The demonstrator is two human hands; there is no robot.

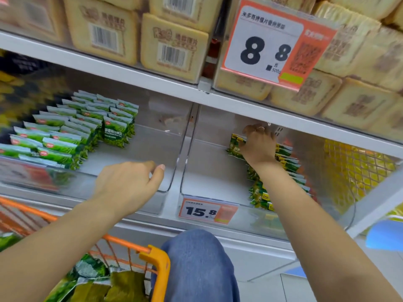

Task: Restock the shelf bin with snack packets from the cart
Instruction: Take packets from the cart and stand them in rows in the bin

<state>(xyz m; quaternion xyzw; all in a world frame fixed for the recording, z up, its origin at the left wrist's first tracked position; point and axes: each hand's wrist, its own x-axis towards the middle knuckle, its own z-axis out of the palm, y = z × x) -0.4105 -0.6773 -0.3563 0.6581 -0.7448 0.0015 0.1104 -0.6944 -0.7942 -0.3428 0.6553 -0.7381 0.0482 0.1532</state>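
My right hand (258, 144) reaches deep into the right clear shelf bin (209, 171) and grips the rearmost green-and-yellow snack packet (234, 147) of a row (281, 171) running along the bin's right side. My left hand (128, 184) hovers in front of the left bin's front wall (135, 197), fingers loosely curled and holding nothing. That left bin holds several rows of upright green-and-white packets (72, 131). The orange cart (157, 264) at the bottom left contains more green packets (102, 284).
A clear divider (185, 149) separates the two bins. A 15.8 price tag (207, 211) hangs on the right bin's front, and a large 8.8 tag (272, 44) on the shelf above, which is packed with tan packets. My knee (196, 264) in blue jeans is beside the cart.
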